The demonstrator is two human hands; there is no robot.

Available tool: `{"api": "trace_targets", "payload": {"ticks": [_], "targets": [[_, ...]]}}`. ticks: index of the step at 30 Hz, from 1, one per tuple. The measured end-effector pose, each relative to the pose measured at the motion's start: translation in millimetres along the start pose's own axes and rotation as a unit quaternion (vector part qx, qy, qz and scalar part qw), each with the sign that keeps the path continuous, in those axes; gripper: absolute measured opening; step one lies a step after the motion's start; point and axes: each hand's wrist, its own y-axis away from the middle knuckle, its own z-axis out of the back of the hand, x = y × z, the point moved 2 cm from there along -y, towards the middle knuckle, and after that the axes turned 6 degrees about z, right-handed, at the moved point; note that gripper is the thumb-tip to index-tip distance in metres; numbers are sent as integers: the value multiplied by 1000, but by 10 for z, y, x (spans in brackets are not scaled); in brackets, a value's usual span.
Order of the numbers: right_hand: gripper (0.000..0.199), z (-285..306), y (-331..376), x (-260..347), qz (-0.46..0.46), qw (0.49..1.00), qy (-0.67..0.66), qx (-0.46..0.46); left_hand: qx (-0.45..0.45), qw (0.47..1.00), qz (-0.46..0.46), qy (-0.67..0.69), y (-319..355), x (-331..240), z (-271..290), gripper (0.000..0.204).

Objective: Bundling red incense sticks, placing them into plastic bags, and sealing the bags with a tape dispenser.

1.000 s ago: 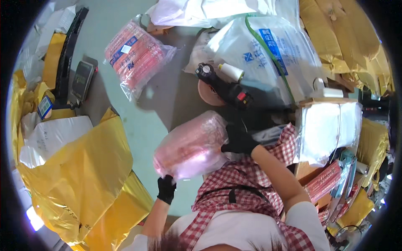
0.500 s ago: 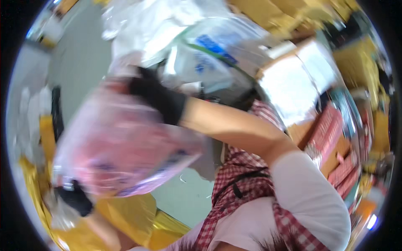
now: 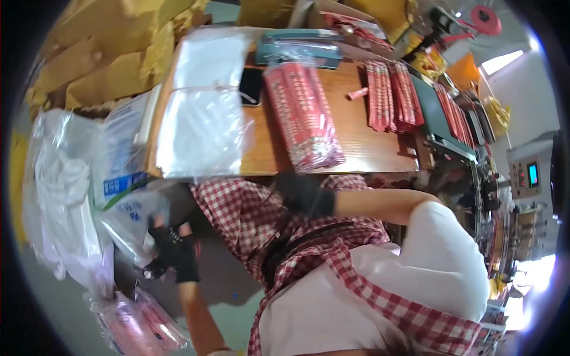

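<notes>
My left hand, in a black glove with bare fingertips, is beside a clear plastic bag with blue print at the left of the table. Its visible fingertips are apart, and I see nothing held in them. My right hand, also black-gloved, hangs over my checked apron just below the table's front edge. Blur and the dark glove hide its fingers. Closest to it on the table lies a clear-wrapped bundle of red printed packets. Left of that bundle rests a stack of clear plastic sleeves, with a band across it.
The wooden table also bears a black phone, a teal box and red packet stacks. White plastic bags stand at the left. Wrapped pink packs lie at lower left. Brown cartons are behind; a machine panel is right.
The large pink-filled plastic bag has left both hands. My view has turned right to face the table, and my right arm now lies in front of its edge.
</notes>
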Motion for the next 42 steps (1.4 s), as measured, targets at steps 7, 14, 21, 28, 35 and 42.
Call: {"api": "trace_targets", "payload": {"ticks": [7,14,21,28,35,42], "targets": [[40,2447,1936,-1864,-390,767,350,-372,284,869,-402,48,-113,-2503,-2085,51],[54,1848,3264,-3089,-480,682,90,-544,457,820,-297,-174,-627,-3773,-4365,90],[69,2166,2945,-3881,-380,783,-35,-490,503,855,60,-114,-97,-4872,-6139,135],[79,2754,2293,-3418,-88,754,-347,-550,412,905,35,-100,174,-5216,-6125,131],[76,2107,2123,-2622,-175,901,-145,-370,374,922,-1,-102,86,-4202,-5087,125],[56,1648,2003,-2677,-266,874,-138,-382,367,911,180,50,102,-3321,-3750,113]]}}
